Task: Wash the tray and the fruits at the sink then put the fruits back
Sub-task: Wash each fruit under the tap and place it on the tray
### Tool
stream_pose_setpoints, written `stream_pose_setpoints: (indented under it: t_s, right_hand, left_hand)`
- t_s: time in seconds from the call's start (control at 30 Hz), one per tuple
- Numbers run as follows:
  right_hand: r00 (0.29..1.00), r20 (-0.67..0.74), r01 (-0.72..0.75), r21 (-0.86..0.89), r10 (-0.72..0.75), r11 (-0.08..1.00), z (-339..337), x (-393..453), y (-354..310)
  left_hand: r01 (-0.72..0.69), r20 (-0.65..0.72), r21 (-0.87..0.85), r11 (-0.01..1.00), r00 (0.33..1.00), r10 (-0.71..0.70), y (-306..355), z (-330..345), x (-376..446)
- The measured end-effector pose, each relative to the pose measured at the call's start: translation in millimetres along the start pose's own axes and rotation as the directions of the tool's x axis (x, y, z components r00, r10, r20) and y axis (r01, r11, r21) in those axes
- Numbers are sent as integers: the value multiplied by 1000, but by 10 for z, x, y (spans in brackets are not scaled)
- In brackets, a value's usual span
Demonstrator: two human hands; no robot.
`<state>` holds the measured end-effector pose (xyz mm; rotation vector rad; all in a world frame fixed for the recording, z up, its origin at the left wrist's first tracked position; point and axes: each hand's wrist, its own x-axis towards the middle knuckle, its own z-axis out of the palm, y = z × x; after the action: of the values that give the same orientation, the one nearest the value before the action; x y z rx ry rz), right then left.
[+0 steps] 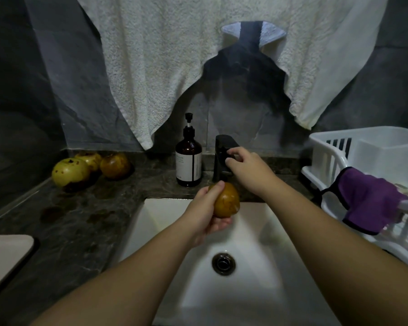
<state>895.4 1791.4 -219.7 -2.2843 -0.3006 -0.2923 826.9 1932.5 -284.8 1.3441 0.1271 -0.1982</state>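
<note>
My left hand [206,212] grips a brown, spotted fruit [226,201] above the back of the white sink [165,222]. My right hand [245,163] reaches to the black faucet [222,156], with its fingers curled on the faucet's handle. Three more fruits lie on the dark counter at the back left: a yellow-green one [70,171], a second yellow one [90,158] behind it, and a brown one [115,165]. A pale tray corner [5,252] shows at the left edge. No water stream is visible.
A brown soap pump bottle [189,161] stands just left of the faucet. A white dish rack [363,161] with a purple cloth [372,201] draped over its rim fills the right side. White towels [165,67] hang on the wall above. The drain [223,264] sits mid-sink.
</note>
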Motion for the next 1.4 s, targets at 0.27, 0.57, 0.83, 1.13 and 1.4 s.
stream_pose_setpoints:
  t_s: [0.27, 0.57, 0.83, 1.13, 1.4]
  right_hand:
    - [1000, 31, -5, 84, 2, 996, -15, 9, -44]
    - [997, 75, -13, 111, 4, 994, -18, 23, -44]
    - [937, -87, -312, 227, 338, 923, 150, -424, 309]
    - [860, 374, -505, 520, 348, 689, 356, -657, 366]
    - [828, 358, -556, 429, 431, 712, 378, -658, 429]
  left_hand:
    - [-15, 4, -2, 1000, 1000, 15, 9, -5, 8]
    - [6, 3, 6, 1000, 1000, -6, -1, 1, 3]
    - [7, 19, 54, 999, 1000, -8, -1, 6, -45]
    - [68, 66, 262, 963, 994, -88, 8, 124, -114]
    - [84, -74, 399, 913, 996, -59, -86, 281, 137]
